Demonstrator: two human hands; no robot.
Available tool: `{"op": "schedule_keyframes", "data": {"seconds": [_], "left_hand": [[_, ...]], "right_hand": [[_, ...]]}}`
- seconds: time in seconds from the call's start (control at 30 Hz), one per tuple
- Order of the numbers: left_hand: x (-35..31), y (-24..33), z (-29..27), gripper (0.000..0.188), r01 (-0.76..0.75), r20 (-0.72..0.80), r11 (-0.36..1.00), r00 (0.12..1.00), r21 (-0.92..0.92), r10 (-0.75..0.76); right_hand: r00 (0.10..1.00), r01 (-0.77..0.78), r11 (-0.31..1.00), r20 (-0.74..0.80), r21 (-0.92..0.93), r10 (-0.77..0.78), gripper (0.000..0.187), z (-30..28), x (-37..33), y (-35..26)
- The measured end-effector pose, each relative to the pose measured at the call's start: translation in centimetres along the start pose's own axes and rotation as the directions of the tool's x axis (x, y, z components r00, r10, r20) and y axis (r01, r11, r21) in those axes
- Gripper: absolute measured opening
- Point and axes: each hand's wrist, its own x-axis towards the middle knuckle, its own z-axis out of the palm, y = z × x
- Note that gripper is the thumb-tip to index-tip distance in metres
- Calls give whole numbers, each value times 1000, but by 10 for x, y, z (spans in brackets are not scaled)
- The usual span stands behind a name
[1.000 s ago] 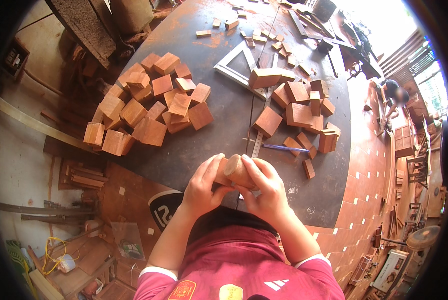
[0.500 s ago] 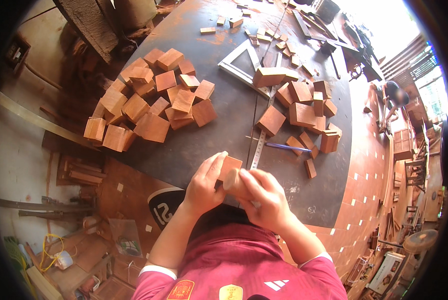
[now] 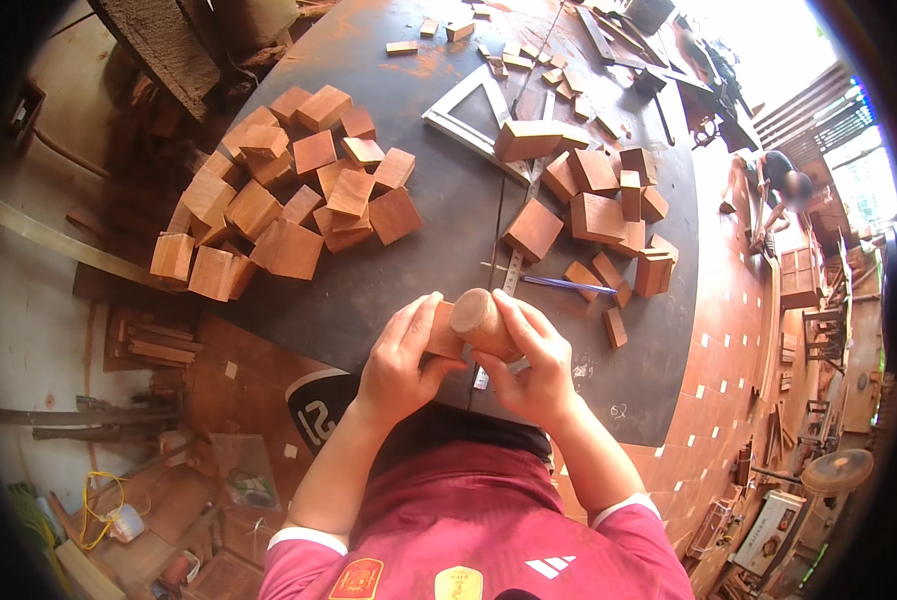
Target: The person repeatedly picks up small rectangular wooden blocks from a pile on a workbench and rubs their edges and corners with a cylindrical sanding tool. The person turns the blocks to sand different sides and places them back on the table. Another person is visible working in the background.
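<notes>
My left hand [image 3: 394, 360] is closed round a reddish-brown wooden block [image 3: 443, 332], close in front of my body at the table's near edge. In my right hand [image 3: 541, 365] is a tan cylinder [image 3: 483, 318], its round end facing up; I cannot tell what it is made of. Fingers and thumb wrap its right side, and its left side meets the block. Beyond my hands a steel ruler [image 3: 512, 274] lies on the dark table [image 3: 399, 280], beside a blue pen [image 3: 569, 284].
A heap of wooden blocks [image 3: 290, 249] covers the table's left side; another group of blocks [image 3: 599, 217] lies on the right. A white triangular frame [image 3: 459, 100] and small offcuts [image 3: 460, 31] lie farther back. Another person [image 3: 769, 190] bends over at the far right.
The cylinder has turned more upright in my right hand, showing its round end, and both hands have risen slightly. The whole view has shifted a little.
</notes>
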Motion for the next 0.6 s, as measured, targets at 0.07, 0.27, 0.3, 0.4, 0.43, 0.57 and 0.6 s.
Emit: {"op": "schedule_keyframes", "data": {"seconds": [0.07, 0.27, 0.3, 0.4, 0.43, 0.57, 0.6], "left_hand": [[-4, -3, 1, 84, 6, 0, 1000, 1000, 8, -6], [0, 0, -1, 84, -4, -10, 1000, 1000, -6, 4], [-1, 0, -1, 84, -5, -6, 1000, 1000, -10, 5], [-3, -3, 0, 85, -8, -5, 1000, 1000, 2, 8], [-4, -5, 0, 86, -10, -9, 1000, 1000, 16, 10], [-2, -1, -1, 78, 19, -13, 1000, 1000, -10, -19], [-3, 1, -1, 78, 25, -11, 1000, 1000, -13, -25]], "right_hand": [[999, 8, 998, 47, -57, -6, 70, -1, -11, -7], [999, -30, 997, 10, -66, 31, 72, -5, 5, 6], [1000, -11, 997, -5, -80, 10, 72, -3, 5, 5], [994, 87, 994, 71, -73, -82, 74, -6, -13, -5], [990, 83, 996, 118, -39, -78, 73, -6, -19, -14], [998, 44, 998, 51, -53, -41, 72, -4, -1, -3], [999, -10, 1000, 34, -20, 11, 72, -4, 6, -2]]}}
